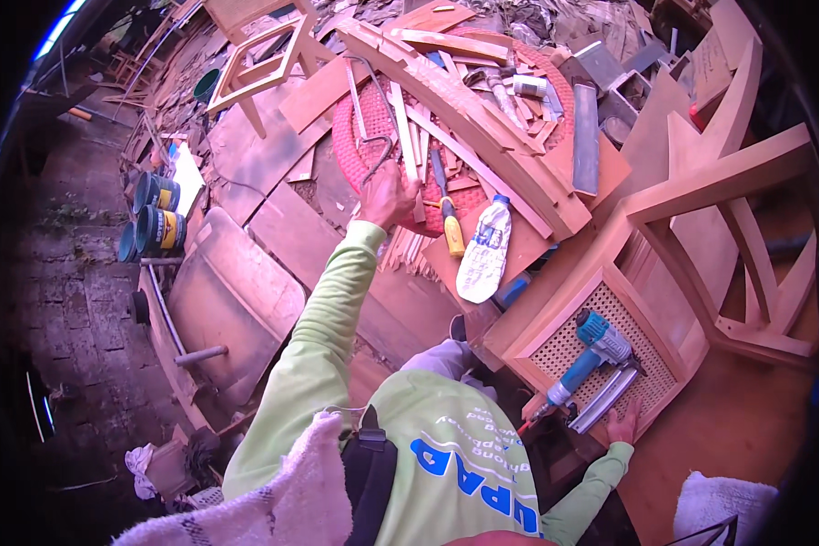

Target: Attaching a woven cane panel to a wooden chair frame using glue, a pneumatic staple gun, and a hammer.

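Note:
My left hand (391,196) is closed at the lower end of a hacksaw (393,109) with a thin, bent metal frame, over a round red woven tray (348,146). Its palm side is hidden. Wooden strips (409,136) and a screwdriver (449,214) with a yellow and black handle lie beside that hand. A white bottle (487,250) with a blue cap rests close by. My right hand (623,428) lies with fingers stretched on the edge of a chair's cane seat (564,332). Next to it, a teal nail gun (601,350) rests on the cane.
A long stack of shaped wooden pieces (482,118) crosses the tray. An unfinished chair frame (268,64) stands at the far left. Dark buckets (159,227) stand at left on a paved floor. Boards and wood scraps cover the far area. A white towel (723,510) lies at lower right.

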A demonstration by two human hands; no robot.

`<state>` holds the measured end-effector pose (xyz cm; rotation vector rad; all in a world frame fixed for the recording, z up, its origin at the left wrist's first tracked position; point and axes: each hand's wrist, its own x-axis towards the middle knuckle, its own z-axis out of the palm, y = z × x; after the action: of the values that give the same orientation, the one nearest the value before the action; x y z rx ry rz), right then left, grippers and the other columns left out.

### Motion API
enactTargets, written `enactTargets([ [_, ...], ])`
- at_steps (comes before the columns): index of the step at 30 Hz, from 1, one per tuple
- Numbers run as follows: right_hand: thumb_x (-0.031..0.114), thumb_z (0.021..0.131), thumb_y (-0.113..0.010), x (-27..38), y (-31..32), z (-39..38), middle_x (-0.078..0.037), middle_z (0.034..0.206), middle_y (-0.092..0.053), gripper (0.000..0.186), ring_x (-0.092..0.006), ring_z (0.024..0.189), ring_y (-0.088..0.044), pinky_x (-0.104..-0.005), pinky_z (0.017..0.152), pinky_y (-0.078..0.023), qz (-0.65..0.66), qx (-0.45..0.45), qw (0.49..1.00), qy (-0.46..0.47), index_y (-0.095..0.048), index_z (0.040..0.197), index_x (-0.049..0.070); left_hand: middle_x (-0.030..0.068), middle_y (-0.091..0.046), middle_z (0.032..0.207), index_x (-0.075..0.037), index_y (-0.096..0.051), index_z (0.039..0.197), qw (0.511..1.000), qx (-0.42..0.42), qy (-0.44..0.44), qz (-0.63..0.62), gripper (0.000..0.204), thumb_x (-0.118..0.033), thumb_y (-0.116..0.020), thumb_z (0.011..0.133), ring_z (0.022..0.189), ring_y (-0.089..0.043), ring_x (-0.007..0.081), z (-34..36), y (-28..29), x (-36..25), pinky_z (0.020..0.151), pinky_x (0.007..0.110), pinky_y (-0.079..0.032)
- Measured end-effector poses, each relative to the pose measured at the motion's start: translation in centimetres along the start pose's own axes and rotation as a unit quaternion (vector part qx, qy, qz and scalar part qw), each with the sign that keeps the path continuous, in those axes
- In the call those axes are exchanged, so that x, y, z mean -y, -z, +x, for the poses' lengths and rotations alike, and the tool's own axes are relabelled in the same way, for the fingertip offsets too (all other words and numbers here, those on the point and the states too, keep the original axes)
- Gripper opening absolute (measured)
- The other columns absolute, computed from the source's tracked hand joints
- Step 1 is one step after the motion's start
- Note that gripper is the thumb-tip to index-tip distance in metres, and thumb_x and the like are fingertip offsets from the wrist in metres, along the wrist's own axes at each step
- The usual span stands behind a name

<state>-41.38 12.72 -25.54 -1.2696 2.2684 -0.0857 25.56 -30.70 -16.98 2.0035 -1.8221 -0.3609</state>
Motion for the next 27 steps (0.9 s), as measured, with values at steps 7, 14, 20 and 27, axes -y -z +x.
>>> enactTargets([
  [7,0.020,0.093,-0.075,-0.1,-0.5,-1.4,-0.024,0.174,-0.022,0.076,-0.0386,0.161,-0.023,-0.0437,0.131,-0.024,0.039,-0.018,0.999,0.010,-0.042,0.158,-0.003,0.0195,-0.074,0.087,0.000,-0.063,0.104,0.997,0.022,-0.045,-0.055,0.033,-0.032,-0.069,0.101,0.078,-0.072,0.0355,-0.5,3.1,-8.2,0.072,0.046,-0.055],
  [14,0.011,0.094,-0.074,4.9,0.9,-1.9,-0.022,0.163,-0.044,0.052,-0.0372,0.155,-0.037,-0.0432,0.128,-0.029,0.176,-0.123,0.976,0.025,-0.060,0.142,-0.001,0.0018,-0.065,0.085,-0.002,-0.064,0.110,0.919,0.225,-0.119,-0.301,0.022,-0.024,-0.061,0.110,0.063,-0.053,0.0061,-7.5,0.9,-15.1,0.055,0.023,-0.042],
  [20,0.003,0.098,-0.067,-4.7,-0.4,-4.9,-0.005,0.090,-0.072,0.016,-0.0131,0.081,-0.068,-0.0289,0.075,-0.055,0.262,-0.484,0.813,-0.189,-0.072,0.113,0.000,0.0062,-0.062,0.089,0.000,-0.060,0.113,0.853,0.379,-0.247,-0.259,0.015,-0.014,-0.060,0.109,0.071,-0.052,0.0115,-17.9,-5.0,-22.5,0.060,0.028,-0.044],
  [27,-0.002,0.090,-0.069,-15.0,-5.1,-4.1,-0.010,0.091,-0.071,0.012,-0.0188,0.083,-0.069,-0.0340,0.074,-0.056,0.199,-0.339,0.907,-0.152,-0.071,0.101,0.003,0.0086,-0.069,0.097,-0.001,-0.062,0.120,0.889,0.317,-0.229,-0.240,0.020,-0.016,-0.063,0.107,0.073,-0.058,0.0149,-23.8,-7.8,-23.5,0.067,0.030,-0.048],
])
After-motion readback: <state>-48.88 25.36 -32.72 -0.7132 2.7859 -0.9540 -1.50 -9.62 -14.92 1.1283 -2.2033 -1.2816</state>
